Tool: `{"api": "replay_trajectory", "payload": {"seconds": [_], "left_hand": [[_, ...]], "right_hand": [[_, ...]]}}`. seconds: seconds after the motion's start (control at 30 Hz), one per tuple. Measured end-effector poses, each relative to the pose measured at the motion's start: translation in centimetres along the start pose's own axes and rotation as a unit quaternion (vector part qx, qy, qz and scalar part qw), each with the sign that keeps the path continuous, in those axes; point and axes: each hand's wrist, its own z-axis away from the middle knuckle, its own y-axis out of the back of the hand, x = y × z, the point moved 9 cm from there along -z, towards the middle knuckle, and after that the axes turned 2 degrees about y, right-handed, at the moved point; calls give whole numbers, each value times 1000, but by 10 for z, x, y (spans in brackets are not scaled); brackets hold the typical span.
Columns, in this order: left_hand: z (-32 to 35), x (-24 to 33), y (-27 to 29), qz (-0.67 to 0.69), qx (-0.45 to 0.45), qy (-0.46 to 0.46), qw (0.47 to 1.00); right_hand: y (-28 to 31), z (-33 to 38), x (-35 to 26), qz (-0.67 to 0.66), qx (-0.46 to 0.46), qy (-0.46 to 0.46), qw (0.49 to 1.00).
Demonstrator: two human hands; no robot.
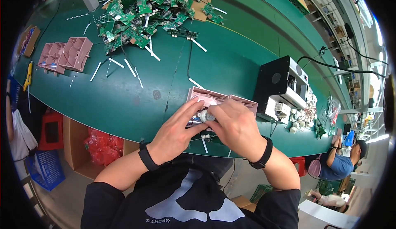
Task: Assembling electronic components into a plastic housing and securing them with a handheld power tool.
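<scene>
Both hands meet over an open pink plastic housing (211, 93) near the table's front edge. My left hand (175, 130) is closed on it, fingertips on its left part and thumb reaching toward the middle. In my right hand (234, 119), thumb and fingers pinch a small round white part (205, 116), held in or just over the housing. Much of the housing's inside is hidden by my fingers. A similar pink section (248, 102) shows just right, partly behind my right hand. Under my hands, a piece of green circuit board (208, 136) with a white strip is partly visible.
A large heap of green circuit boards (144, 12) with wires covers the far left. Pink housings (76, 54) and a yellow-handled tool (28, 78) lie left. Right stands a black-and-white machine (278, 88), beside round white parts (303, 113). A co-worker (340, 163) sits far right.
</scene>
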Motion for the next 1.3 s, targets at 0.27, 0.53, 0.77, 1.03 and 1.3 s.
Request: {"api": "replay_trajectory", "payload": {"seconds": [0.27,0.53,0.77,1.03,1.3], "left_hand": [[3,-2,0,-7,5,0,1000],[3,-2,0,-5,0,5,1000],[3,-1,3,-15,3,10,1000],[2,7,2,-52,-13,-13,998],[-2,2,6,-17,9,27,999]], "right_hand": [[-29,-4,-18,164,-91,111,976],[-29,-4,-4,155,-99,82,979],[-34,-8,-16,151,-99,120,976],[-47,-5,-21,152,-81,146,974],[-28,-5,0,72,-68,156,983]]}}
